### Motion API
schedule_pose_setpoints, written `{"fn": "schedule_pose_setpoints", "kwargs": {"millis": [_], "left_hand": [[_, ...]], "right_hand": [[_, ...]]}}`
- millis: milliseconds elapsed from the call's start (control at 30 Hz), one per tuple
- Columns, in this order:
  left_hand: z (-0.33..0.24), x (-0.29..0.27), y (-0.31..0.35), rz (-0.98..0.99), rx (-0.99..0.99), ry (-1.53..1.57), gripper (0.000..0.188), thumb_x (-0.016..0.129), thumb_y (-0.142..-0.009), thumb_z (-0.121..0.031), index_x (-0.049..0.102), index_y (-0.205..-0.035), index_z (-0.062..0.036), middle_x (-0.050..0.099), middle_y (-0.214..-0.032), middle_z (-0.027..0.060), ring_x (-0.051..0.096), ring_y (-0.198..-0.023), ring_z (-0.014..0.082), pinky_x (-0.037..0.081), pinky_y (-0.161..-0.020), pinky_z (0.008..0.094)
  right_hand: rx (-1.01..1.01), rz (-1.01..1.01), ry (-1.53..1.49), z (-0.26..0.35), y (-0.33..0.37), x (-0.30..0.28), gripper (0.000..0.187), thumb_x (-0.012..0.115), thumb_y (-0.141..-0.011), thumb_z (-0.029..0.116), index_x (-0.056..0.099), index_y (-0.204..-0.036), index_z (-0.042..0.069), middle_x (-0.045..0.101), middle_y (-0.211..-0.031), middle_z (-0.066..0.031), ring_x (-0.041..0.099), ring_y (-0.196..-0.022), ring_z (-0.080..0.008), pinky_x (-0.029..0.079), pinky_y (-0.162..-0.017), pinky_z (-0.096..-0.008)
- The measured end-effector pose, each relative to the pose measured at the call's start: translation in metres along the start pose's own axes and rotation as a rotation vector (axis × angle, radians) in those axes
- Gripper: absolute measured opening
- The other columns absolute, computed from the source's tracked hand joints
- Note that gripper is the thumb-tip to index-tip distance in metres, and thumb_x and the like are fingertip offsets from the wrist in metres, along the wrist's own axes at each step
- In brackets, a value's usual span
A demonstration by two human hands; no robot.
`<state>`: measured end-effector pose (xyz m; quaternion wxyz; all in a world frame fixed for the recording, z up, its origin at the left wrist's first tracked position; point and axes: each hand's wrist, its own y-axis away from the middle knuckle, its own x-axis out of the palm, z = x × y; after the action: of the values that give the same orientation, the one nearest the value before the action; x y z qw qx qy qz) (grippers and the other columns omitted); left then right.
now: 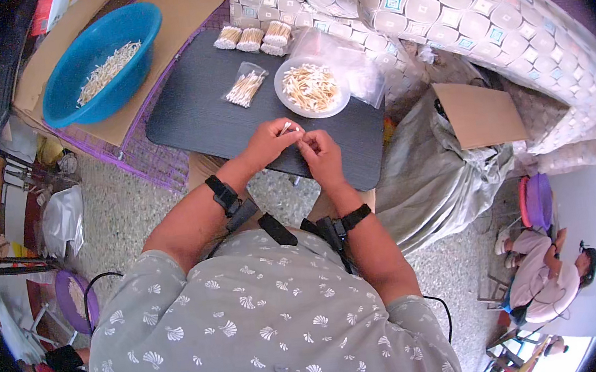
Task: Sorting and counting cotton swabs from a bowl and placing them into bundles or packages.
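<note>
Over the near edge of the dark table (pixel 191 117), my two hands meet with their fingertips close together. My left hand (pixel 270 144) is closed on cotton swabs (pixel 285 127), whose white tips stick out past the fingers. Fingers pinched, my right hand (pixel 324 157) touches or nearly touches the left; what it grips, if anything, is hidden. Just beyond them a white bowl (pixel 337 108) holds a heap of loose cotton swabs (pixel 311 86). To its left lies a clear bag of swabs (pixel 246 88). Several bundled swabs (pixel 250 40) line the table's far side.
Clear plastic bags (pixel 367 79) lie right of the bowl. A large blue basin (pixel 53 102) with many white-tipped swabs sits on cardboard (pixel 120 128) at left. Patterned sofa (pixel 431 1) backs the table. Cloth-covered goods and a cardboard piece (pixel 481 114) stand right. Another person (pixel 543 270) sits far right.
</note>
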<state>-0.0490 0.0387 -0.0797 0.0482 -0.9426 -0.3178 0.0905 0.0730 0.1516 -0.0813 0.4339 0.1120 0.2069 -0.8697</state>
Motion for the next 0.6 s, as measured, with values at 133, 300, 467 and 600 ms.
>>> {"fn": "schedule_pose_setpoints", "kwargs": {"millis": [133, 300, 467, 600], "left_hand": [[-0.005, -0.002, -0.001, 0.025, -0.009, 0.030, 0.019, 0.064, -0.087, -0.020, 0.067, -0.097, -0.0036, 0.061, -0.077, -0.0047, 0.051, -0.069, 0.0034, 0.043, -0.061, 0.0210], [-0.019, -0.003, 0.004, 0.032, -0.135, 0.173, 0.016, 0.064, -0.089, -0.020, 0.068, -0.095, -0.0065, 0.055, -0.070, -0.0077, 0.044, -0.059, 0.0013, 0.036, -0.051, 0.0191], [-0.035, -0.002, 0.010, 0.074, -0.236, 0.306, 0.013, 0.062, -0.090, -0.021, 0.067, -0.094, -0.0096, 0.050, -0.065, -0.0099, 0.039, -0.053, 0.0009, 0.030, -0.044, 0.0190], [-0.050, 0.004, 0.014, 0.146, -0.198, 0.169, 0.013, 0.063, -0.089, -0.022, 0.066, -0.090, -0.0095, 0.049, -0.065, -0.0094, 0.040, -0.055, 0.0013, 0.031, -0.046, 0.0200]], "right_hand": [[0.004, 0.021, -0.037, -0.010, -0.002, -0.003, 0.012, 0.067, -0.081, 0.010, 0.058, -0.084, 0.004, 0.057, -0.077, -0.0072, 0.057, -0.066, -0.0177, 0.046, -0.060, -0.0294], [-0.012, -0.001, -0.109, 0.005, -0.004, -0.018, 0.006, 0.063, -0.087, 0.007, 0.058, -0.088, 0.005, 0.056, -0.071, 0.0020, 0.050, -0.059, -0.0042, 0.041, -0.050, -0.0197], [0.092, -0.005, -0.248, 0.036, -0.009, -0.032, 0.009, 0.066, -0.083, 0.007, 0.059, -0.085, 0.003, 0.060, -0.078, -0.0012, 0.053, -0.065, -0.0069, 0.043, -0.056, -0.0228], [0.008, 0.027, -0.276, 0.045, -0.011, -0.035, 0.005, 0.060, -0.089, 0.007, 0.057, -0.090, 0.004, 0.059, -0.073, 0.0010, 0.051, -0.061, -0.0034, 0.042, -0.052, -0.0189]]}}
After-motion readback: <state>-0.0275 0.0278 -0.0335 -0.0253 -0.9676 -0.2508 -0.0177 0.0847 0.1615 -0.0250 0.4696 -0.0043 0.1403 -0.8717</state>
